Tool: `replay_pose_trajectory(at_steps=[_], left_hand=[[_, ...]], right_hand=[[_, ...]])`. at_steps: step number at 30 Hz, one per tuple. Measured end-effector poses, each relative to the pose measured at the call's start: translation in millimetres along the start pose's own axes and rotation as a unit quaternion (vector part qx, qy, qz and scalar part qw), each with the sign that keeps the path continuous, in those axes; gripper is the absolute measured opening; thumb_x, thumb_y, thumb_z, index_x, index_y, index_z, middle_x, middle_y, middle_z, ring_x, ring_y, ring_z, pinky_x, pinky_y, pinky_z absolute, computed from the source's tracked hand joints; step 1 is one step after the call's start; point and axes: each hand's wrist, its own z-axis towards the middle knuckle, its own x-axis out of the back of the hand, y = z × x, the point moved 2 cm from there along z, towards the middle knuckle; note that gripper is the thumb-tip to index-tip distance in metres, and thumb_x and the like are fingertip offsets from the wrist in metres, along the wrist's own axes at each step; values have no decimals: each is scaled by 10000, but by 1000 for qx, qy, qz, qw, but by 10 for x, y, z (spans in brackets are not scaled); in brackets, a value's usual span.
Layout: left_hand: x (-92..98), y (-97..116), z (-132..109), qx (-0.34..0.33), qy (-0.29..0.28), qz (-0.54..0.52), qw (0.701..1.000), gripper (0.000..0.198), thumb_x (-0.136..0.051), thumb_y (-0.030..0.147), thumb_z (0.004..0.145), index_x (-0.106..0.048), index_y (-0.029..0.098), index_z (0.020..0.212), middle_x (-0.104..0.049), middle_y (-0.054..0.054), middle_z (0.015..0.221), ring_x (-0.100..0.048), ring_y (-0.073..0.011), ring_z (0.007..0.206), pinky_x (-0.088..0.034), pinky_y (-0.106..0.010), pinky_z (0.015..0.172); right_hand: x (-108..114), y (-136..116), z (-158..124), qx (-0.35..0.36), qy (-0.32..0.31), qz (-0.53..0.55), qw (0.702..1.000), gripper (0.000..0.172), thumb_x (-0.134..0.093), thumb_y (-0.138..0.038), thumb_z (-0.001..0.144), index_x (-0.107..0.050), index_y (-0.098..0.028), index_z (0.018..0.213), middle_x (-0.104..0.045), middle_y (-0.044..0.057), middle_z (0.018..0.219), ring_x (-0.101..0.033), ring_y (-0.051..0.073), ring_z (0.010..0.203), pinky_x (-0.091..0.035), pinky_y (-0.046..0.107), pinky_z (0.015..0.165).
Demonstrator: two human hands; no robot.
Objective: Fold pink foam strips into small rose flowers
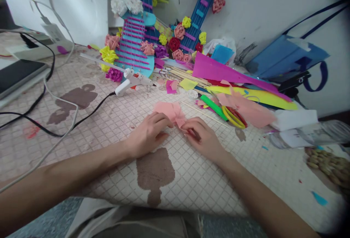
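Note:
A small pile of salmon-pink paper pieces (167, 109) lies on the patterned tablecloth before me. My left hand (150, 133) rests at the near left edge of the pile, its fingers bent over the paper and its thumb apart from them. Between the thumb and fingertips of my right hand (203, 136) is the corner of a pink paper piece (180, 120), tilted up at the right of the pile. The undersides of my left fingertips are hidden.
Beyond my hands lie a white glue gun (132, 82), thin wooden sticks (188, 75), scissors with yellow handles (233, 117) and magenta paper (218, 71). Flower-covered paper instruments (133, 45) lean at the back. Cables (61, 134) cross the left; a clear jar (314, 134) lies right.

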Motion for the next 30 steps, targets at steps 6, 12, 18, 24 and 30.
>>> replay_pose_trajectory(at_steps=[6,12,18,24,30], left_hand=[[29,30,-3,-14,27,14,999,280,-596,91,798,-567,154,1069,-548,-97,1083,-517,-232,1039,-462,-392,883],[50,102,-8,-59,-1,82,995,99,-548,136,871,-599,163,790,-598,-42,918,-535,-175,879,-404,-340,813],[43,95,-25,-47,-30,95,994,124,-531,146,880,-608,160,784,-600,-41,885,-541,-175,843,-387,-335,776],[36,94,-41,-22,-25,63,997,159,-524,98,865,-599,177,981,-608,-42,952,-558,-177,917,-411,-322,811],[33,96,-40,-41,-58,79,994,142,-509,146,894,-634,175,834,-607,-30,844,-551,-168,845,-387,-330,788]], right_hand=[[7,-63,-6,19,-13,78,997,209,-518,-79,833,-549,-239,963,-590,38,988,-575,182,982,-503,347,820],[-42,-62,-7,36,-15,6,999,330,-499,-39,807,-521,-250,1061,-535,74,1155,-509,219,1127,-465,434,926],[-20,-45,-41,37,-16,-74,996,197,-544,-119,841,-540,-230,1004,-531,68,996,-540,210,947,-504,384,790],[-41,-73,-73,56,-81,-82,992,125,-475,-160,911,-591,-202,933,-595,69,947,-579,182,872,-512,329,745],[-49,-82,-38,3,-85,-8,996,72,-520,-175,895,-583,-205,907,-592,42,903,-577,165,839,-500,314,741]])
